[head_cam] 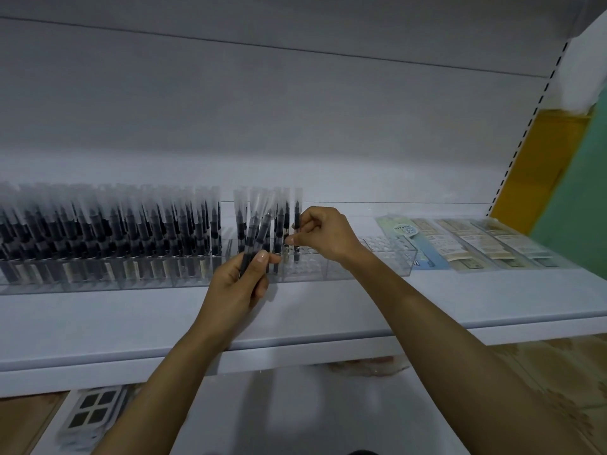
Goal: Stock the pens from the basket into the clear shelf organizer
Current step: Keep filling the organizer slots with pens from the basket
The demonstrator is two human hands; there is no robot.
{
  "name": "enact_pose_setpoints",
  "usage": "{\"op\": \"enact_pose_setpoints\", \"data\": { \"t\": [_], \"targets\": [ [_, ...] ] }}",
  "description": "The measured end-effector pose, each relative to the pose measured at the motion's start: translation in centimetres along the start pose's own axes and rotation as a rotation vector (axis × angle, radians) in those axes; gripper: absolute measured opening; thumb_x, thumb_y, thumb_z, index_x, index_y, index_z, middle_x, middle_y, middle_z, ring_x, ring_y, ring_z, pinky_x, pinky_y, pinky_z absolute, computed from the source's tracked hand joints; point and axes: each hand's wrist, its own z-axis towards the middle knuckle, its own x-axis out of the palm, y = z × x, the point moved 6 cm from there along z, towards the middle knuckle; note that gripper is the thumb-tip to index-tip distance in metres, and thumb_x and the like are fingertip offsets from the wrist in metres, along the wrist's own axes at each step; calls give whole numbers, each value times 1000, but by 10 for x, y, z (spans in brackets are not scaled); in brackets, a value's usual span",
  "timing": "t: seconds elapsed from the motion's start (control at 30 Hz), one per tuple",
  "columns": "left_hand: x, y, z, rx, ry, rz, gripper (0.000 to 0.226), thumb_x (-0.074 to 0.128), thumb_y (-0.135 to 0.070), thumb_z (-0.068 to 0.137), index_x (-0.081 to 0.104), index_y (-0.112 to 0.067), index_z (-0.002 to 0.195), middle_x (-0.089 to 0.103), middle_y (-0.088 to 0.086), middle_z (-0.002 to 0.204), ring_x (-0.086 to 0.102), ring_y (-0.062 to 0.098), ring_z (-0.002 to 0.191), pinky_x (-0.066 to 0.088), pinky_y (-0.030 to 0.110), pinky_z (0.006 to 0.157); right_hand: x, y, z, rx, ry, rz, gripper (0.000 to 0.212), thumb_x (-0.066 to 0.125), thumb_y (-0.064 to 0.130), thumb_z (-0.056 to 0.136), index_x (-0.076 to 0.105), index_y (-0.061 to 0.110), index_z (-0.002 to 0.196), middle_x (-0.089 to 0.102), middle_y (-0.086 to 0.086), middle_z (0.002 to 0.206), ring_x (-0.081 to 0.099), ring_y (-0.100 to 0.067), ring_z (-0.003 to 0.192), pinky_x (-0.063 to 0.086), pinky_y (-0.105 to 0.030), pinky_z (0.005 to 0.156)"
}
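Observation:
A clear shelf organizer (387,257) stands along the white shelf, its left part packed with several upright black pens (108,231) in clear caps. My left hand (236,284) grips a small bunch of pens (258,231), held upright in front of the organizer. My right hand (325,233) pinches a single pen (297,218) that stands upright in a slot of the organizer. The organizer's right part shows bare slots. The basket is not in view.
Flat packaged stationery (473,241) lies on the shelf right of the organizer. The shelf's front edge (295,349) runs below my arms. A lower shelf holds a pack with dark squares (93,412). A slotted upright (522,136) borders the right side.

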Motion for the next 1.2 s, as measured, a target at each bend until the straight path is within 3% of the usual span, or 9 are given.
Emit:
{"op": "enact_pose_setpoints", "data": {
  "t": [0.27, 0.37, 0.47, 0.57, 0.73, 0.8, 0.93, 1.07, 1.2],
  "targets": [
    [0, 1, 0, -15, 11, 2, 36, 49, -41, 85, 67, -13, 96, 38, -1, 53, 32, 5, 42, 28, 14, 40, -2, -2, 0, 5, -28, -12, 35, 88, 19, 66, 57, 7, 77, 64, -14, 77, 56, -16, 71, 49, -30, 65],
    [2, -1, 0, -26, 26, 24, 39, 47, -43, 86, 66, -12, 98, 37, -4, 52, 32, 4, 43, 28, 14, 41, -4, -2, -2, 23, -8, 28, 49, 88, 24, 65, 63, 9, 104, 66, -8, 96, 60, -15, 88, 51, -32, 77],
    [3, -2, -2, -18, 34, 39, 42, 41, -43, 92, 65, -9, 99, 37, -3, 52, 32, 4, 44, 28, 13, 42, -18, 7, -14, -7, -81, 74, 76, 85, 25, 70, 47, 15, 136, 57, 4, 117, 52, -8, 112, 39, -19, 92],
    [2, -3, -2, -17, 46, 43, 38, 40, -37, 97, 64, -7, 99, 37, -1, 54, 32, 4, 43, 28, 12, 42, -31, 29, -45, -155, -332, 167, 49, 75, 25, 81, 55, 15, 124, 63, 6, 111, 58, -4, 106, 45, -18, 94],
    [7, -6, -4, 31, 130, 57, 26, 45, -29, 97, 63, -14, 84, 41, -6, 53, 36, 6, 48, 32, 14, 47, 22, 45, -87, -104, -55, 462, 3, 67, 11, 88, 67, 13, 88, 69, 0, 83, 65, -8, 78, 53, -21, 75],
    [9, -6, -4, 36, 170, 74, 25, 47, -32, 94, 61, -16, 81, 42, -8, 54, 37, 6, 50, 32, 15, 49, 26, 39, -89, -52, -74, 555, 8, 64, 8, 89, 68, 12, 83, 68, -4, 82, 65, -11, 79, 55, -27, 78],
    [10, -1, -3, 1, 166, 100, 28, 45, -28, 99, 58, -16, 77, 44, -5, 56, 35, 7, 49, 29, 15, 47, 19, 30, -89, 9, -125, 634, 10, 59, 8, 93, 69, 8, 91, 70, -4, 83, 66, -8, 77, 52, -18, 71],
    [10, -3, -2, 45, 164, 151, 29, 44, -25, 100, 55, -14, 75, 44, -8, 56, 36, 2, 47, 30, 12, 47, 20, 31, -92, 25, -100, 653, 12, 63, 5, 90, 69, 13, 97, 71, -6, 89, 67, -11, 82, 55, -25, 78],
    [4, 0, 0, 3, 80, 125, 30, 42, -30, 100, 62, -17, 81, 42, -5, 57, 34, 4, 46, 28, 11, 44, -1, 31, -85, 65, -276, 765, 25, 60, 1, 90, 64, 24, 101, 71, -1, 83, 66, -9, 75, 55, -20, 71]
  ]
}}
